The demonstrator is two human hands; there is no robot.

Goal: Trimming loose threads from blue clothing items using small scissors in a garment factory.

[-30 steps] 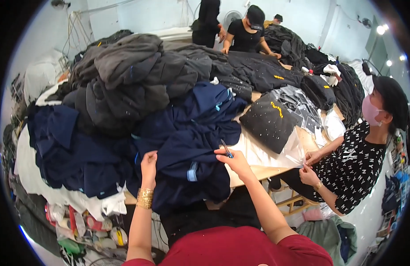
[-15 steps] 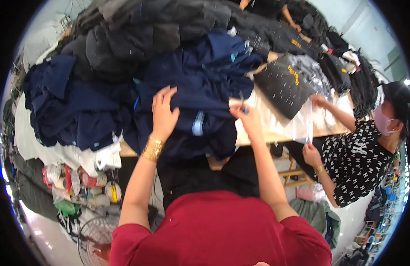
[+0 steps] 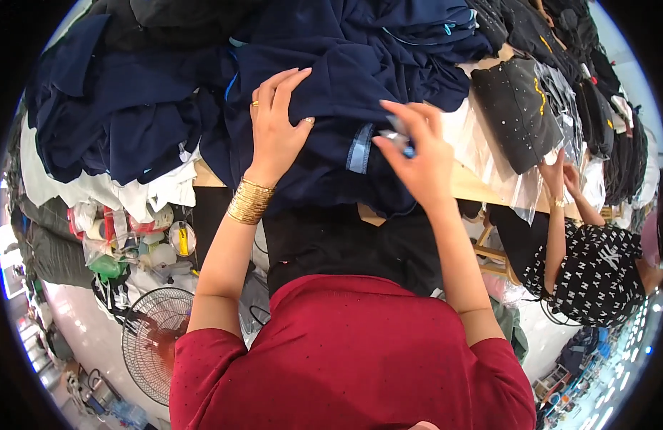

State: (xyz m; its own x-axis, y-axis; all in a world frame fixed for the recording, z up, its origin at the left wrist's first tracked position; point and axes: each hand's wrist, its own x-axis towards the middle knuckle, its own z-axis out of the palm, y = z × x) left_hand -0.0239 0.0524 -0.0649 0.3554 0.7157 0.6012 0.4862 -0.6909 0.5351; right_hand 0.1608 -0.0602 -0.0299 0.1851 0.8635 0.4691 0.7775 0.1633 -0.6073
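A navy garment lies spread over the table in front of me, with a light blue striped patch near its front edge. My left hand rests on the cloth with its fingers spread, holding nothing. To the right of the patch, just over the cloth, my right hand is curled round a small metal-and-blue tool, which looks like thread snips. The tool is blurred and partly hidden by the fingers.
More navy garments are heaped at the left. On the right lies a folded dark garment beside clear plastic bags. A co-worker handles a bag there. Below the table's left end stands a fan.
My right hand has lifted the tool off the garment's right edge and come nearer the patch. My left hand stays on the cloth. The view has shifted, and the co-worker's hands have moved closer together.
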